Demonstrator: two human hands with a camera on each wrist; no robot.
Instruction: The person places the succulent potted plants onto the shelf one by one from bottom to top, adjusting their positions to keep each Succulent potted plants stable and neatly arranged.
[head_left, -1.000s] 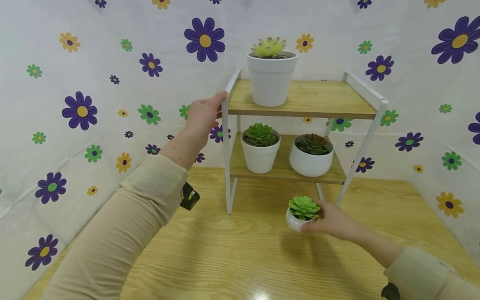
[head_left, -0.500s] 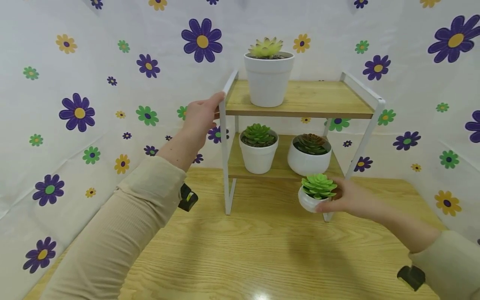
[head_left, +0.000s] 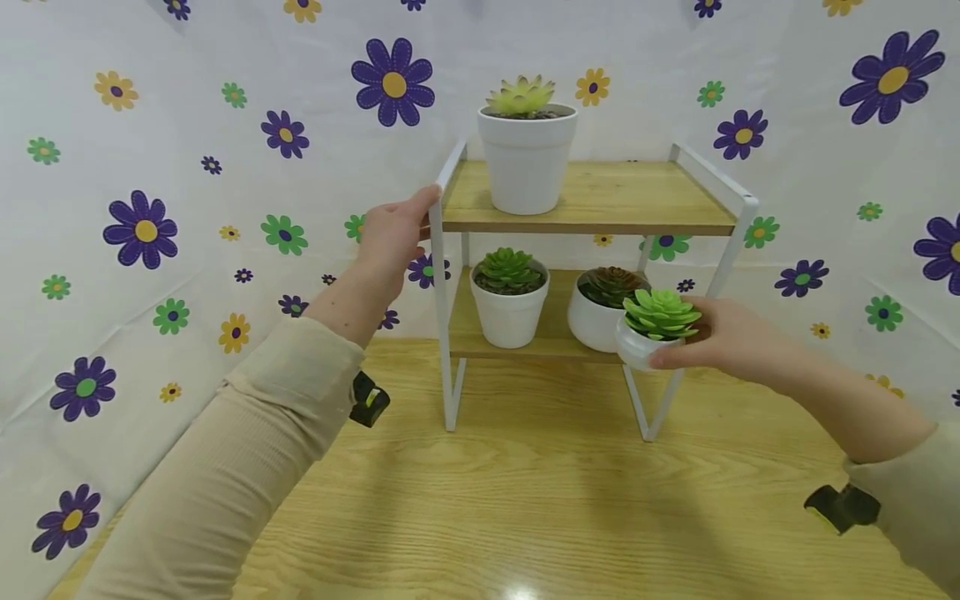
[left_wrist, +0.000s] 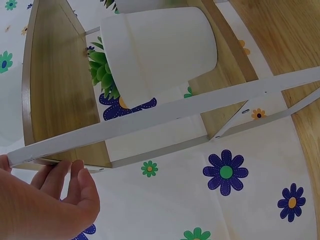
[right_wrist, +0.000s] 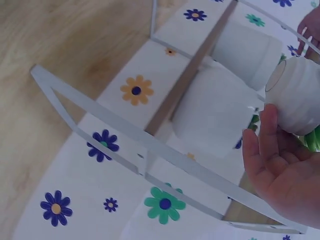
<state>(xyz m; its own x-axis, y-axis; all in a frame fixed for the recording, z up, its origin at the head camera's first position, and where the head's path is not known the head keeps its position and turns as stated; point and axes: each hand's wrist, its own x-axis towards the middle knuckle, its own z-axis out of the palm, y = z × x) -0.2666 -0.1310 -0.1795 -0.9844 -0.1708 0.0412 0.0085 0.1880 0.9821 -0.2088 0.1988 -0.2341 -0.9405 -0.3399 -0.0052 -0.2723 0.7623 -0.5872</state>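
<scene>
In the head view my left hand (head_left: 393,237) grips the upper left corner of a two-tier plant shelf (head_left: 592,227), thumb on its white frame, fingers curled beneath in the left wrist view. My right hand (head_left: 738,342) holds a small potted succulent (head_left: 662,315), bright green in a white pot, in the air before the lower tier's right end. It partly hides a bowl-shaped white pot with a reddish-green succulent (head_left: 596,317). Left of that, on the same tier, stands a taller potted green succulent (head_left: 510,312). A potted yellow-green succulent (head_left: 528,158) stands on the upper tier's left side.
The shelf's white metal legs stand on a wooden table (head_left: 487,508). Behind and at the sides hangs a white cloth (head_left: 315,67) with printed flowers. Bare wood shows on the upper tier (head_left: 637,187), right of its pot.
My right hand has lifted the small potted succulent up and to the right, from low over the table to the lower tier's height. My left hand keeps its grip on the shelf.
</scene>
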